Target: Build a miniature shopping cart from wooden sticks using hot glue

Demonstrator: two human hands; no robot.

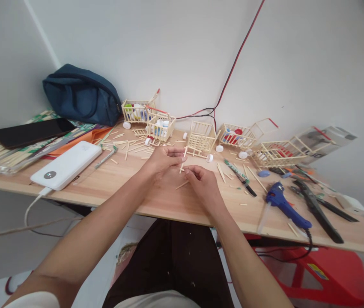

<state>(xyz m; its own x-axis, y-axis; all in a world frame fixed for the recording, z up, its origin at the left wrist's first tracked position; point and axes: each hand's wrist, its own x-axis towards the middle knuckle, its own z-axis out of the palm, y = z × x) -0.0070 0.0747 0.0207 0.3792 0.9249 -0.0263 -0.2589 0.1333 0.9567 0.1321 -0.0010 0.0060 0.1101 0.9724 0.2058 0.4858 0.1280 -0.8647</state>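
Observation:
Between the thumb and fingers of my left hand (165, 159) is a thin wooden stick (183, 161), held upright over the table. A short crosswise piece shows at its lower end. My right hand (201, 183) is closed at that lower end, thumb and forefinger pinched against the crosspiece; exactly what the fingertips grip is partly hidden. One more loose stick (182, 185) lies beneath my right fingers. Just beyond both hands stands a small wooden model shopping cart (200, 136) with white wheels.
Several similar carts (161, 127) holding coloured pieces line the wall. Cut sticks (130, 144) are scattered around. At right lie a craft knife (245, 182), a blue glue gun (286, 207) and black-handled cutters (318, 209). A white power bank (68, 166), phone (34, 131) and blue bag (81, 94) occupy the left.

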